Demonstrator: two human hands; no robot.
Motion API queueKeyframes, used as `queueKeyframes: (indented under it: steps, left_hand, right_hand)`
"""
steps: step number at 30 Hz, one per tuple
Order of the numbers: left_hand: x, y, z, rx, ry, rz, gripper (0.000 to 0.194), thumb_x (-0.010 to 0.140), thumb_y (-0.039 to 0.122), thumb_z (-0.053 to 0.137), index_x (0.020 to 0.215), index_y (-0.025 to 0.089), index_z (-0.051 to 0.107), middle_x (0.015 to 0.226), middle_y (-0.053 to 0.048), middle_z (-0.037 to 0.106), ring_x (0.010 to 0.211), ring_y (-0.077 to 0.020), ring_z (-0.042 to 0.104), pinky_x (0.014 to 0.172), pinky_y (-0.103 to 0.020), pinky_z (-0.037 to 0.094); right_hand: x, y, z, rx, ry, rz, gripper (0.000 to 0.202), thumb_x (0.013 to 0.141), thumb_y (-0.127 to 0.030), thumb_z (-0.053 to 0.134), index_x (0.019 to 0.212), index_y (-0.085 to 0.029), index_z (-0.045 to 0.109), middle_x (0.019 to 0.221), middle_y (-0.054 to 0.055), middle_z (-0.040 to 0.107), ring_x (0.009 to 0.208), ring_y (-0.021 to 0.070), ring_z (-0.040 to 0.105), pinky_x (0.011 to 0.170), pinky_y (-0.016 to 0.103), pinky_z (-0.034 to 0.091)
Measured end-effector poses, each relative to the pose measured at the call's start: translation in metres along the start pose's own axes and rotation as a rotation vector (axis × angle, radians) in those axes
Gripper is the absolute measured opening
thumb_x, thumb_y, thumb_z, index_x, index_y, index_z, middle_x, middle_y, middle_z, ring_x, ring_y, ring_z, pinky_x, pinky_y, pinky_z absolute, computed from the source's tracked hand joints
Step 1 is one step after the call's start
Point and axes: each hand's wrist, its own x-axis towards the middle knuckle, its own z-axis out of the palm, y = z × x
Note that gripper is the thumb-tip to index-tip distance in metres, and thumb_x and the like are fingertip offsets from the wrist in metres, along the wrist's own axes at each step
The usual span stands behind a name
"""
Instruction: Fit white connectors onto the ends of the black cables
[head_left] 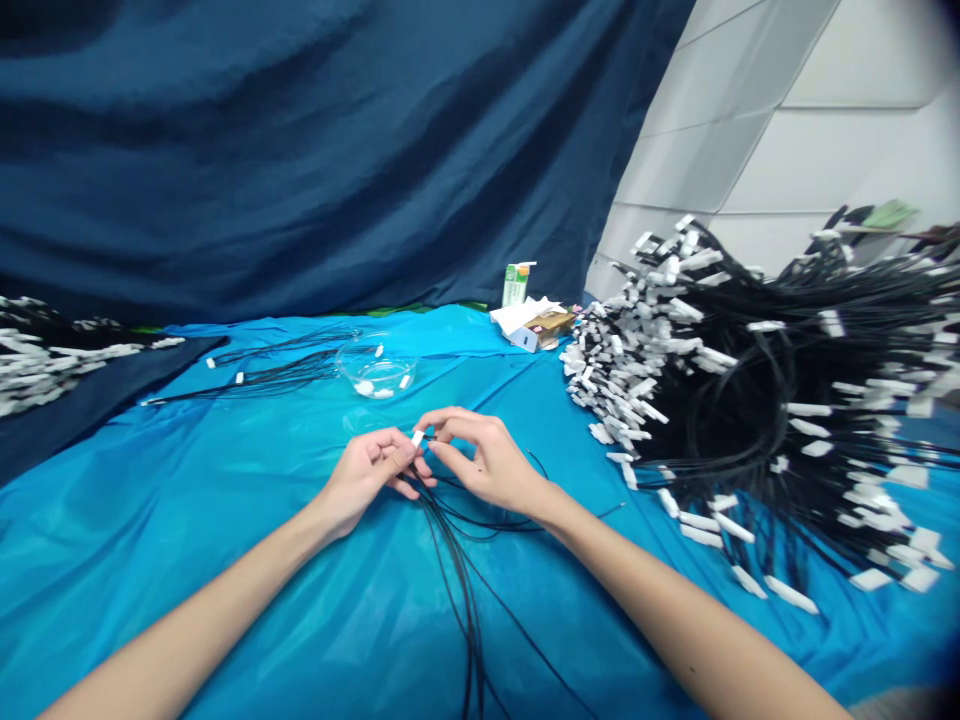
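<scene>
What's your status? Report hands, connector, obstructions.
Left hand pinching white connector. Right hand close beside it. Black cables trailing below. Clear bowl beyond, not in the way.

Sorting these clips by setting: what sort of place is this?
Probably a makeshift cable assembly bench, perhaps in a small workshop. A large heap of black cables with white connectors, a clear bowl holding white pieces and a blue cloth-covered work surface suggest it.

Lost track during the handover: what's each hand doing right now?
Left hand: closed on a small white connector.
Right hand: fingers curled beside it; whether they grip a wire can't be told.
</scene>
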Motion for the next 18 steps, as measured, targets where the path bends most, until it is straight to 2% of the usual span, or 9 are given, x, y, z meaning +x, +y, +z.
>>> queueKeyframes:
  steps: [4,6,8,10,14,18]
  left_hand:
    - [0.001,0.002,0.002,-0.029,0.028,-0.016,0.044,0.069,0.046,0.058,0.082,0.006,0.045,0.078,-0.010,0.054,0.072,-0.0159,0.057,0.053,-0.020,0.048]
    - [0.001,0.003,0.001,-0.060,0.070,-0.024,0.045,0.068,0.046,0.058,0.084,0.006,0.046,0.080,-0.010,0.054,0.072,-0.0147,0.057,0.054,-0.019,0.048]
    - [0.003,0.004,0.000,-0.092,0.130,-0.028,0.046,0.068,0.046,0.059,0.086,0.005,0.047,0.083,-0.011,0.054,0.073,-0.0134,0.056,0.055,-0.017,0.047]
    - [0.004,0.004,-0.003,-0.118,0.193,-0.031,0.047,0.067,0.046,0.059,0.086,0.005,0.047,0.085,-0.011,0.055,0.073,-0.0125,0.056,0.056,-0.016,0.047]
    - [0.008,0.004,-0.008,-0.150,0.271,-0.049,0.050,0.065,0.048,0.061,0.087,0.004,0.048,0.086,-0.013,0.055,0.071,-0.0120,0.056,0.055,-0.015,0.046]
    - [0.008,0.005,-0.010,-0.175,0.293,-0.053,0.050,0.064,0.046,0.062,0.087,0.003,0.049,0.088,-0.014,0.055,0.071,-0.0120,0.056,0.055,-0.014,0.046]
  right_hand:
    - [0.001,0.003,0.001,-0.068,-0.008,-0.001,0.013,0.081,-0.012,0.044,0.071,-0.013,0.054,0.098,0.003,0.057,0.091,0.0100,0.052,0.081,0.022,0.039]
    - [0.001,0.005,0.001,-0.162,0.029,-0.011,0.013,0.082,-0.015,0.044,0.080,-0.014,0.056,0.102,0.004,0.056,0.096,0.0109,0.050,0.087,0.024,0.037]
    - [0.001,0.006,0.001,-0.263,0.072,-0.027,0.017,0.082,-0.021,0.047,0.095,-0.014,0.056,0.110,0.005,0.052,0.104,0.0124,0.044,0.092,0.026,0.034]
    - [0.000,0.006,-0.002,-0.355,0.055,-0.057,0.025,0.079,-0.029,0.052,0.100,-0.016,0.056,0.119,0.006,0.045,0.113,0.0157,0.036,0.096,0.030,0.031]
    - [-0.002,0.008,-0.008,-0.509,-0.103,-0.115,0.023,0.072,-0.041,0.058,0.080,-0.021,0.064,0.126,0.004,0.035,0.122,0.0248,0.019,0.097,0.044,0.024]
    - [-0.003,0.011,-0.010,-0.609,-0.160,-0.134,0.015,0.074,-0.031,0.056,0.076,-0.020,0.065,0.128,0.004,0.032,0.124,0.0257,0.013,0.098,0.045,0.021]
